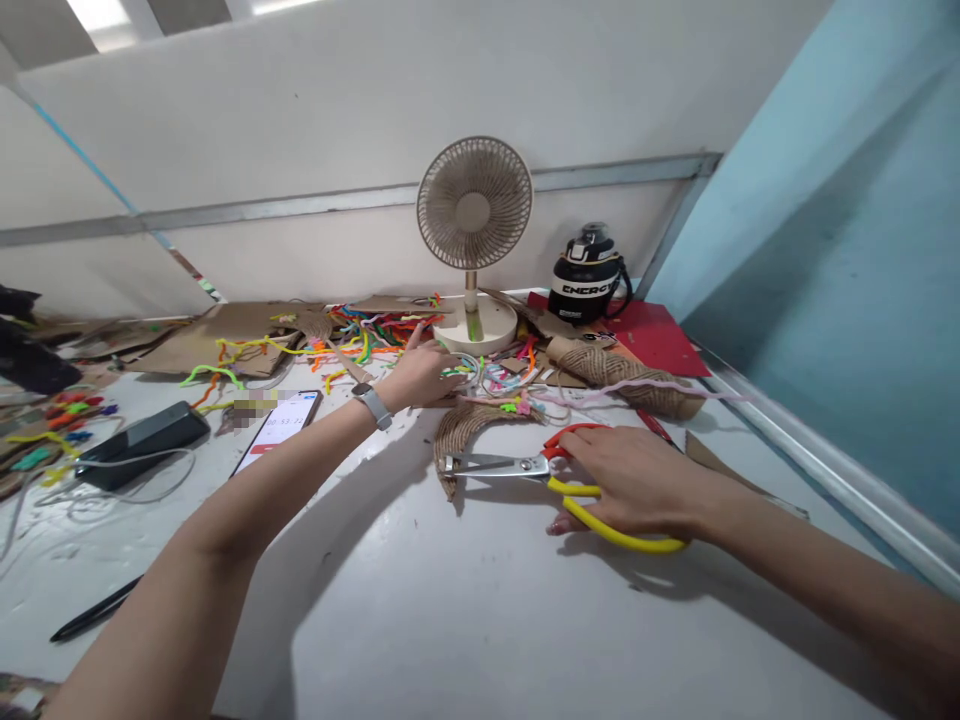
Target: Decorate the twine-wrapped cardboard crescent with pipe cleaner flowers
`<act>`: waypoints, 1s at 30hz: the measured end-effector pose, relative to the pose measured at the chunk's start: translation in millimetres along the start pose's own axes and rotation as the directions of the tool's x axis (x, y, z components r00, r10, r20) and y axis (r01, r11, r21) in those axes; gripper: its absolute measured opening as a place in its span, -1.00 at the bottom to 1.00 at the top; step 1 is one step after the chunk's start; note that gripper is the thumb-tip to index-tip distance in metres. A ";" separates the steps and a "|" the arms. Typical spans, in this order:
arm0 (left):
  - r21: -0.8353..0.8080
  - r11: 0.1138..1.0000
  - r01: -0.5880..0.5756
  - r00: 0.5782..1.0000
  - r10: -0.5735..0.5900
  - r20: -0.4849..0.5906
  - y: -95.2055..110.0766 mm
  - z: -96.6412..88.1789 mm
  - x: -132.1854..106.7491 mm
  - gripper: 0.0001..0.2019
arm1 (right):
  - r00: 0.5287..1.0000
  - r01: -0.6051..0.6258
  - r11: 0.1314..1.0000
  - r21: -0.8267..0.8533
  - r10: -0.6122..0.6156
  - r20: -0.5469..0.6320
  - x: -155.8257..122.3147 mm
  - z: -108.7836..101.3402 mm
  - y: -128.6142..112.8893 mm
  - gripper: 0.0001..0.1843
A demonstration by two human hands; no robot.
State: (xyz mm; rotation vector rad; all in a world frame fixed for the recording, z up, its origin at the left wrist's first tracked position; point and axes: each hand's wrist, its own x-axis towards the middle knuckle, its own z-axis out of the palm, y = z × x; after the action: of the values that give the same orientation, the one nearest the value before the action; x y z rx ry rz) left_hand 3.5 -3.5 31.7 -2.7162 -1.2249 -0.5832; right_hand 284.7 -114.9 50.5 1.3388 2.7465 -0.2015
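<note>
My right hand [637, 480] grips a pair of scissors [499, 466] by the red and yellow handles. The metal blades point left, and their tip lies over a crescent-shaped piece covered in brown twine [459, 432]. Small green and pink bits sit at the crescent's upper right end. My left hand [424, 372], wearing a watch, reaches to a heap of colourful pipe cleaners [367, 335] beside the fan base. Its index finger is stretched toward the orange and red ones, and the other fingers are spread, partly hidden. I see nothing held in it.
A desk fan [474, 210] stands at the back, with a black jug [589, 275] to its right. A twine roll [622, 375] lies before a red sheet [652, 338]. On the left are a phone [281, 430], a black box with a cable [142, 445], a pen [94, 610] and cardboard [214, 335].
</note>
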 end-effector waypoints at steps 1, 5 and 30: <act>-0.021 1.000 0.015 0.998 -0.016 -0.053 0.7 -3.2 -5.1 -0.81 | 1.000 0.002 1.000 0.002 -0.002 -0.002 0.1 0.1 0.2 -0.15; -0.174 0.984 0.033 0.998 -0.043 -0.056 9.4 -15.3 -40.6 -0.66 | 1.000 0.008 1.000 0.026 -0.008 -0.014 0.0 0.9 3.5 -0.18; -0.871 0.127 0.474 0.868 -0.235 0.438 45.3 1.9 -104.2 -0.48 | 0.961 -0.226 0.970 -0.087 0.207 -0.183 12.3 1.8 26.1 -0.39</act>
State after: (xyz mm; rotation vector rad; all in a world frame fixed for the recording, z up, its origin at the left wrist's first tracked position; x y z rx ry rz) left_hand -25.2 -106.2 -7.4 -3.4136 -2.1993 -1.7431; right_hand 297.8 -89.7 45.0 1.6849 2.6685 0.0794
